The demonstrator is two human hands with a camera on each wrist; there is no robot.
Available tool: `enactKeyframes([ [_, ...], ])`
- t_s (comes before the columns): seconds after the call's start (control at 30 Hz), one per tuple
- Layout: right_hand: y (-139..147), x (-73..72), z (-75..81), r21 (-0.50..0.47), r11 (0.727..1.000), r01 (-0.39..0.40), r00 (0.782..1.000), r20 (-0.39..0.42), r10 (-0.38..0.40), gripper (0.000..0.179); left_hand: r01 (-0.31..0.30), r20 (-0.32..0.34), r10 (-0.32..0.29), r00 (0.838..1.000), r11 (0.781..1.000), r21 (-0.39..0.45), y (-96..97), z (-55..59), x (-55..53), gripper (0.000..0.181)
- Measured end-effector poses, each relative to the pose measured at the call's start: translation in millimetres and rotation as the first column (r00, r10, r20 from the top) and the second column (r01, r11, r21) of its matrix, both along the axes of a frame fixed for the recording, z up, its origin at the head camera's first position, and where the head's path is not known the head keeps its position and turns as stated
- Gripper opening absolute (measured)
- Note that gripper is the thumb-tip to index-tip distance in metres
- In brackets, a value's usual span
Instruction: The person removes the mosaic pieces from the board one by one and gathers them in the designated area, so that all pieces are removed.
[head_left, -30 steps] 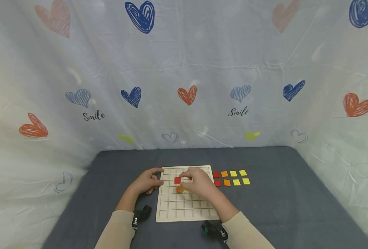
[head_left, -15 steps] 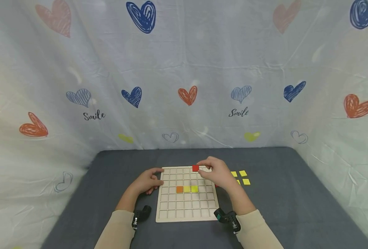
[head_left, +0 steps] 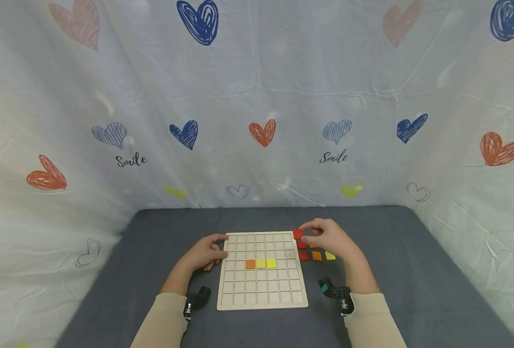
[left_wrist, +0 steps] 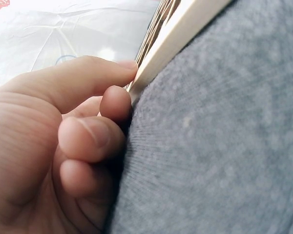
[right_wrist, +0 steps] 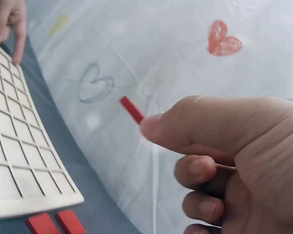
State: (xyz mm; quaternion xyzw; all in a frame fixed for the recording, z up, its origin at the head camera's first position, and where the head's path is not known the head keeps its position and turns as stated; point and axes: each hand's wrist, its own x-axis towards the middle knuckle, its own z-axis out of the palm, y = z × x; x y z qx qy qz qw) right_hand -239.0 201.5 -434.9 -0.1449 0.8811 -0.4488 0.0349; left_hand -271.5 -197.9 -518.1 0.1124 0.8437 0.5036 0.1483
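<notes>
Nearest me lie the pale sleeves [head_left: 160, 319], and past them the gridded board [head_left: 261, 286] flat on the dark table [head_left: 122, 295]. In its middle row sit an orange tile [head_left: 250, 264] and two yellow tiles [head_left: 266, 264], side by side. The left hand [head_left: 201, 253] rests thumb and forefinger against the left rim, more a touch than a grasp, its other fingers bent in; steady, light pressure there should stop the board creeping.

The right hand [head_left: 328, 238] pinches the red tile [right_wrist: 132, 110] by one end between thumb and a finger, up off the table just beyond the board's far right corner. It's a thin piece, so I'd want a firm but gentle pinch, held level, with the free end leading. Two loose red tiles [head_left: 302, 250] lie beside that corner, with orange and yellow ones partly under the hand; the bent lower fingers could nudge them, so a little height seems wise. Behind it all hangs the heart-printed curtain [head_left: 228, 87].
</notes>
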Motion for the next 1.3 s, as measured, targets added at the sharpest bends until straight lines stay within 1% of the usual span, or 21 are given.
enactKeyframes([
  [0.17,13,-0.3,-3.5,0.034,0.999,-0.026,0.996,0.086,0.023,0.026,-0.014,0.001,0.014,1.0,1.0,-0.009,0.8,0.0,-0.1,0.062],
  [0.33,23,-0.4,-9.3,0.056,0.996,-0.075,0.977,0.203,0.062,0.024,-0.02,0.004,0.02,1.0,1.0,-0.01,2.1,2.2,0.9,0.062],
  [0.57,19,-1.1,-19.8,0.109,0.979,-0.172,0.955,0.262,0.138,0.02,-0.014,0.007,0.015,1.0,1.0,-0.009,1.9,3.3,0.2,0.062],
  [0.7,13,2.0,-23.3,0.17,0.969,-0.179,0.942,0.313,0.12,0.015,-0.013,0.013,0.013,1.0,1.0,-0.004,2.2,3.7,0.5,0.062],
  [0.87,5,3.9,-26.2,0.266,0.946,-0.184,0.941,0.325,0.092,0.013,-0.021,0.021,0.021,1.0,1.0,-0.003,2.5,4.9,1.2,0.062],
  [0.93,3,4.1,-27.1,0.288,0.939,-0.188,0.942,0.324,0.089,0.014,-0.024,0.021,0.024,0.999,1.0,-0.004,2.6,5.1,1.5,0.062],
  [1.03,1,4.0,-28.3,0.296,0.938,-0.182,0.942,0.326,0.08,0.015,-0.025,0.02,0.025,0.999,1.0,-0.004,2.6,5.0,1.8,0.062],
  [1.1,1,4.2,-27.4,0.296,0.94,-0.171,0.943,0.325,0.069,0.016,-0.024,0.018,0.024,1.0,1.0,0.001,2.9,5.1,2.1,0.062],
  [1.2,3,4.4,-23.2,0.267,0.951,-0.152,0.949,0.31,0.065,0.017,-0.025,0.018,0.025,1.0,1.0,0.006,2.9,5.2,2.4,0.062],
  [1.3,6,4.9,-15.0,0.195,0.971,-0.139,0.954,0.29,0.078,0.018,-0.025,0.019,0.025,1.0,1.0,0.008,2.5,5.4,2.7,0.062],
])
